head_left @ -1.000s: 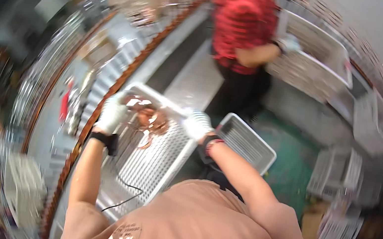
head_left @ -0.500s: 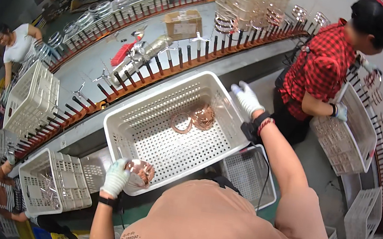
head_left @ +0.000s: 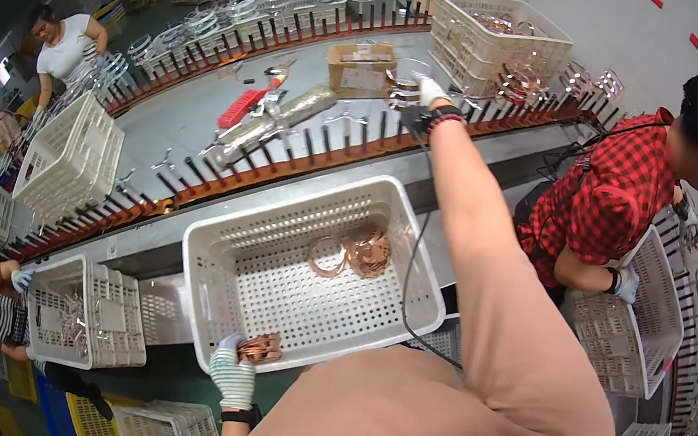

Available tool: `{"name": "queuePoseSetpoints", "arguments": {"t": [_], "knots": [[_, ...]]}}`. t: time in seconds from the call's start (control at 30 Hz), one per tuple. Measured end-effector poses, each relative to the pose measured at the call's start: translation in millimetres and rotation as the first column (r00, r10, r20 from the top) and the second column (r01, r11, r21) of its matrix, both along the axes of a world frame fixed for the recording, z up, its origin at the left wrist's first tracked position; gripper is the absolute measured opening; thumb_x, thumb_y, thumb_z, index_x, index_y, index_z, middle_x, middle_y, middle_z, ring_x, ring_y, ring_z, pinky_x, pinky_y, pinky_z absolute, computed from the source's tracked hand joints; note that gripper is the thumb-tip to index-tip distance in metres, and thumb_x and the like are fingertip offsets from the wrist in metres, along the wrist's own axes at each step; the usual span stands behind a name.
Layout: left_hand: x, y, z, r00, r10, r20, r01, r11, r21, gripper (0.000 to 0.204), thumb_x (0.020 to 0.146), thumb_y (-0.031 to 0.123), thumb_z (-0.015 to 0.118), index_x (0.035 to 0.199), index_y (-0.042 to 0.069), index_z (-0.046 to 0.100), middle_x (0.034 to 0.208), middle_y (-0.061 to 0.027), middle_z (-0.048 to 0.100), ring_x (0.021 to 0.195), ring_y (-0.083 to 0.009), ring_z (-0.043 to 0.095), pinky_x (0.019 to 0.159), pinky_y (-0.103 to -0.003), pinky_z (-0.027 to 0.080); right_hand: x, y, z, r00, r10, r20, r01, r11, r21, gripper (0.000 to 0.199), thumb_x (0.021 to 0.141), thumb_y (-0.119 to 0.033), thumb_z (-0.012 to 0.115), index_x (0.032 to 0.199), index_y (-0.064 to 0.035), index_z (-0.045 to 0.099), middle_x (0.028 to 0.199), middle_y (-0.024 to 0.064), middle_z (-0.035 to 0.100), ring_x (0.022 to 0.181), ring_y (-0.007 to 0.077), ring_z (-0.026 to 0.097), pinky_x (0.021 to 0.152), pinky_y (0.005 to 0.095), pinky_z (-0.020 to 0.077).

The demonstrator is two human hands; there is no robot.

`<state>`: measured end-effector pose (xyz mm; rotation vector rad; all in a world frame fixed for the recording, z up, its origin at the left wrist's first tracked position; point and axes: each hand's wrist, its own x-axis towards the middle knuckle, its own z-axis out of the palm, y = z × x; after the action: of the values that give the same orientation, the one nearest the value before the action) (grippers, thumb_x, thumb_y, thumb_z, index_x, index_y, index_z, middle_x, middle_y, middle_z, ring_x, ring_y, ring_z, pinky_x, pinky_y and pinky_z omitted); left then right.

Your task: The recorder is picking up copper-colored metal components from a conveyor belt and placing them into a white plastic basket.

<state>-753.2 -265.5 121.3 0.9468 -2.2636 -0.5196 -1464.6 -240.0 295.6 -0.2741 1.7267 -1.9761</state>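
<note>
At the near left corner of a white perforated crate (head_left: 192, 275), my left hand (head_left: 233, 375), in a striped glove, is closed on a copper coil (head_left: 261, 347). Inside the crate, toward its far right, lie more copper coils (head_left: 368, 251) and a loose ring (head_left: 325, 256). My right arm stretches far across the bench. There my right hand (head_left: 431, 94), in a white glove, is closed on a shiny coil of rings (head_left: 404, 92) beside the cardboard box (head_left: 361, 70); its fingers are partly hidden.
Dark upright posts (head_left: 325, 139) line the bench edge beyond the crate. A red brush (head_left: 242, 108) lies on the bench. Another crate (head_left: 500, 41) with copper coils stands at the far right. A co-worker in a checked shirt (head_left: 613, 196) stands close on my right; others work at left.
My right hand has gone from beside the crate's right rim forward to the bench and taken hold of a coil. The left hand stays at the crate corner with its coil.
</note>
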Motion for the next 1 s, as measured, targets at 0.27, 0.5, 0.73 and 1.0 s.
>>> {"name": "queuePoseSetpoints", "arguments": {"t": [0.27, 0.5, 0.73, 1.0], "knots": [[-9, 23, 3, 0.969, 0.220, 0.117, -0.227, 0.973, 0.050, 0.036, 0.073, 0.000, 0.057, 0.106, 0.003, 0.071, 0.097, -0.0185, 0.072, 0.092, -0.0402, 0.066, 0.089, -0.048, 0.052, 66, -16, 38, 0.633, 0.388, -0.670, 0.344, 0.634, 0.693, 0.031, 0.093, -0.021, 0.059, 0.116, -0.0085, 0.075, 0.118, 0.0238, 0.072, 0.112, 0.0410, 0.070, 0.093, 0.0467, 0.0574], [-33, 19, 2, 0.972, 0.189, 0.137, -0.201, 0.976, 0.084, 0.038, 0.074, -0.004, 0.054, 0.108, 0.002, 0.070, 0.102, -0.0189, 0.071, 0.094, -0.0394, 0.067, 0.090, -0.046, 0.053, -16, 113, 59, 0.371, -0.556, -0.744, 0.524, 0.786, -0.327, 0.025, 0.095, -0.014, 0.060, 0.111, 0.0016, 0.071, 0.101, 0.0224, 0.074, 0.093, 0.0346, 0.072, 0.085, 0.0423, 0.0546], [-39, 28, 5, 0.960, 0.227, 0.162, -0.244, 0.965, 0.092, 0.041, 0.073, -0.005, 0.052, 0.109, 0.000, 0.070, 0.104, -0.0186, 0.071, 0.096, -0.0386, 0.067, 0.092, -0.045, 0.053, -117, 132, -20, 0.861, -0.170, -0.480, 0.471, 0.622, 0.625, 0.071, 0.083, -0.053, 0.066, 0.134, -0.0038, 0.066, 0.139, 0.0261, 0.062, 0.130, 0.0373, 0.061, 0.107, 0.0452, 0.0493], [-45, 23, -9, 0.948, 0.247, 0.200, -0.268, 0.960, 0.083, 0.039, 0.074, -0.006, 0.052, 0.108, -0.001, 0.070, 0.103, -0.0188, 0.070, 0.096, -0.0381, 0.067, 0.092, -0.045, 0.053, -50, 139, 38, 0.390, 0.122, -0.913, 0.653, 0.663, 0.368, 0.026, 0.089, -0.031, 0.065, 0.101, -0.0098, 0.075, 0.105, 0.0213, 0.074, 0.102, 0.0410, 0.070, 0.090, 0.0488, 0.0558]]}}
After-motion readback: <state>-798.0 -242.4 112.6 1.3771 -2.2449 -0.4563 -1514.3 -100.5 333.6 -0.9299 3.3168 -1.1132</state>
